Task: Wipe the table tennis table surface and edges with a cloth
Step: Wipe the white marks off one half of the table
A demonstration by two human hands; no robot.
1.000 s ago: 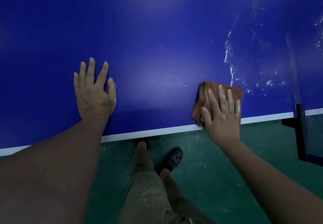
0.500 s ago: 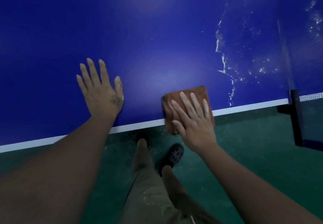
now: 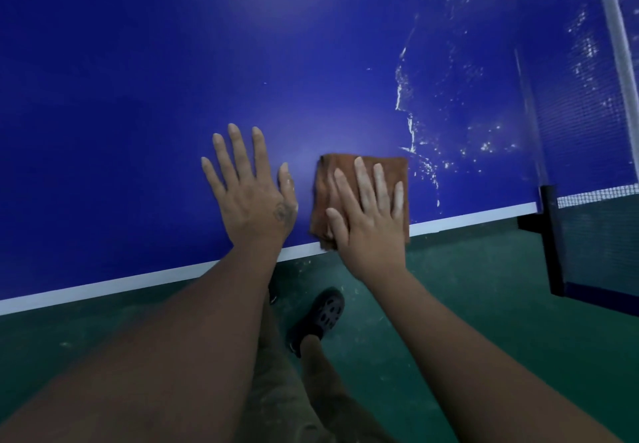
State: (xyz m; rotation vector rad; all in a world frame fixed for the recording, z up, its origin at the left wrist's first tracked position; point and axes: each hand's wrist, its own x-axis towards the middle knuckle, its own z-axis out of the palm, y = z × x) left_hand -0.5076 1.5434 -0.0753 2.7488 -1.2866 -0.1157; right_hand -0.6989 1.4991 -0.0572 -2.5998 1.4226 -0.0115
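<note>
From the head view, the left hand (image 3: 254, 197) lies flat on the blue tabletop (image 3: 173, 97), fingers straight and spread, holding nothing. Just beside it, the right hand (image 3: 368, 221) presses straight fingers onto the folded brown cloth (image 3: 340, 173) at the white near edge (image 3: 138, 282), both forearms reaching forward.

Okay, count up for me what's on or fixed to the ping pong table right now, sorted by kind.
hands: 2 (left hand, right hand)
cloth: 1
net: 1
net post: 1
total: 5
</note>
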